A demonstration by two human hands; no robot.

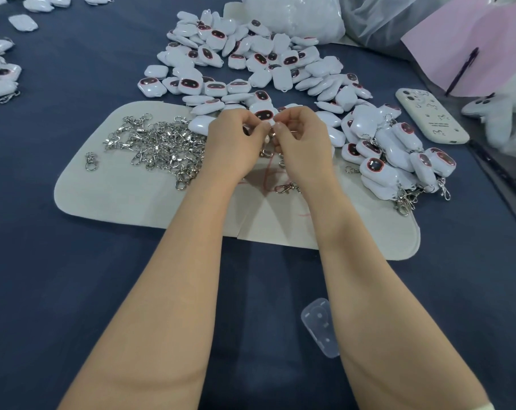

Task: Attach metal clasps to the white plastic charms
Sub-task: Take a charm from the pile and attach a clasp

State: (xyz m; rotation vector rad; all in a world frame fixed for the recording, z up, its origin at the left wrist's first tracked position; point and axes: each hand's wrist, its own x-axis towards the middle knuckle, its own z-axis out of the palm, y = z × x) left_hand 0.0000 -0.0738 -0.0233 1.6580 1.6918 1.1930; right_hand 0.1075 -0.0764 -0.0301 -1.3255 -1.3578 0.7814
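My bare forearms reach forward side by side. My left hand (236, 145) and right hand (303, 143) meet at the fingertips, fingers (252, 128) curled inward, together pinching a charm (264, 113). Thumbs are hidden.

1. The light is bright, cool and even, and falls from above.
2. Under the left hand (236, 143) and right hand (304, 140), a soft grey shadow lies on the beige mat (126, 202), cast toward 6 o'clock.
3. Small glints sit on the glossy charms (250, 60) at 12 o'clock and on the metal clasps (159, 143) at 10 o'clock.
4. The white bag (292, 13) at 12 o'clock is nearly blown out.
5. The fingertips and the white plush toy (493, 113) at 3 o'clock are blurred.
6. Wide-angle stretch swells the forearms (174, 291) toward 6 o'clock.
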